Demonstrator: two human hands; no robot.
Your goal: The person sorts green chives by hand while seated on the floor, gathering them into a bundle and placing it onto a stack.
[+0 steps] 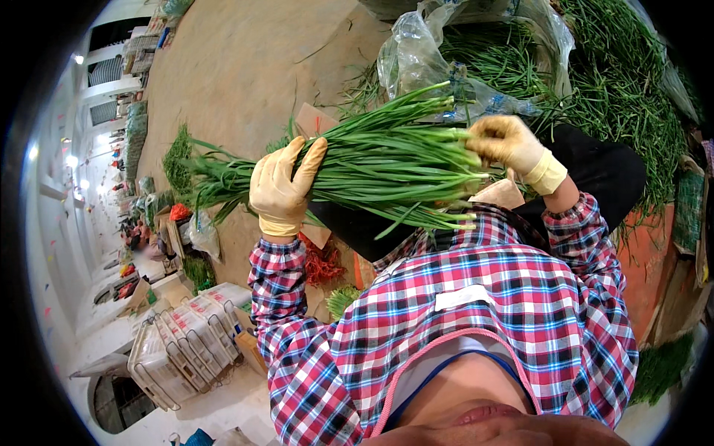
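A long bunch of green chives [398, 160] lies sideways in front of me, its pale stem ends to the right and its leaf tips trailing left. My left hand [285, 182], in a cream glove, is wrapped round the leafy part with the thumb on top. At the stem ends, my right hand [513, 147], gloved the same way, has its fingers pinched together on some stems. Its fingertips partly hide what they hold. Below the bunch are my dark-clothed legs, and a piece of cardboard [497, 195] shows beneath the right hand.
Loose chives [617, 97] are heaped at the far right, beside an opened clear plastic bag [407, 56]. Red ties [321, 264] lie under my left forearm. A smaller green bunch [178, 160] is on the floor at left. White crates [190, 338] stand at lower left.
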